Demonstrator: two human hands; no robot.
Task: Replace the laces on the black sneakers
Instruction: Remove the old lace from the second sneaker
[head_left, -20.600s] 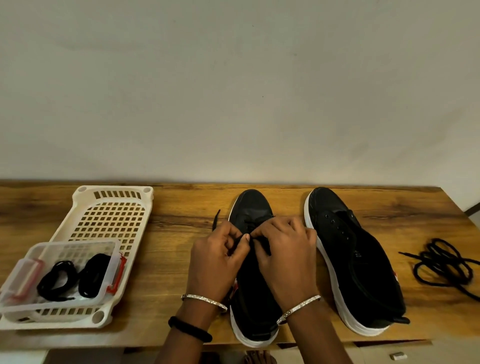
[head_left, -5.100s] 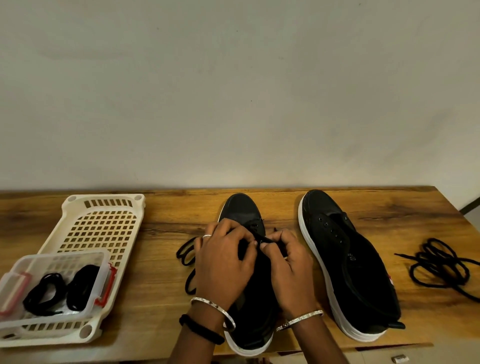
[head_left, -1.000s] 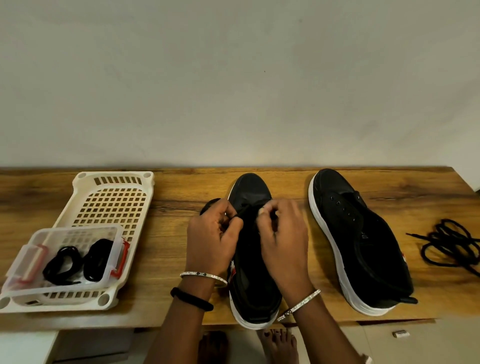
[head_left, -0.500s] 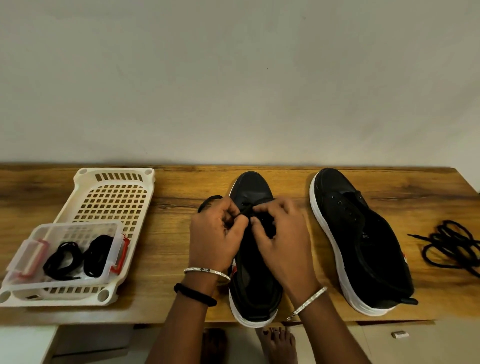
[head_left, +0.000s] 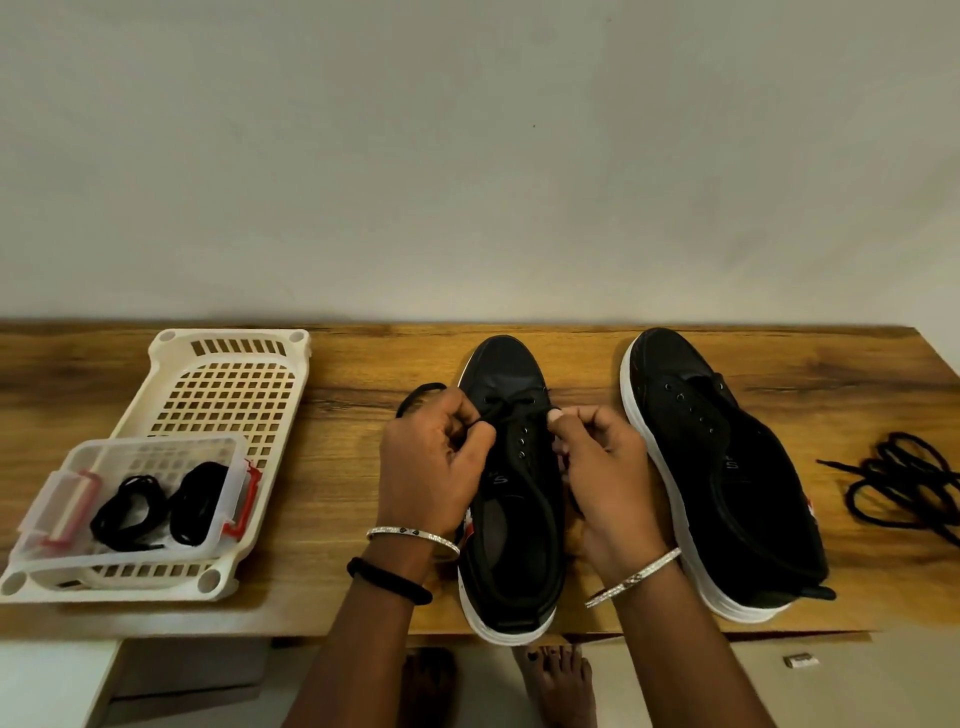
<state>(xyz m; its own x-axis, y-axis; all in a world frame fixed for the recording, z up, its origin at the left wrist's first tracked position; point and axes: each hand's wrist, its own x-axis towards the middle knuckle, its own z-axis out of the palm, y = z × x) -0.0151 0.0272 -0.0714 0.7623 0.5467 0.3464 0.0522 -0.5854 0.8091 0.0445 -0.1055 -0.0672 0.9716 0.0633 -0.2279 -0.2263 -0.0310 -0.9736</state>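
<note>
Sneakers, two, black with white soles, toes pointing away from the person, on one wooden table. Centre sneaker taken as landmark: one black lace crosses its foremost eyelets. Left hand just left of it, fingers curled, pinching one lace end. Right hand just right of it, pinching the other end. Second sneaker beside it to the right, eyelets bare. One loose lace tangle far right. One white basket well left, carrying one clear box with two coiled lace bundles.
</note>
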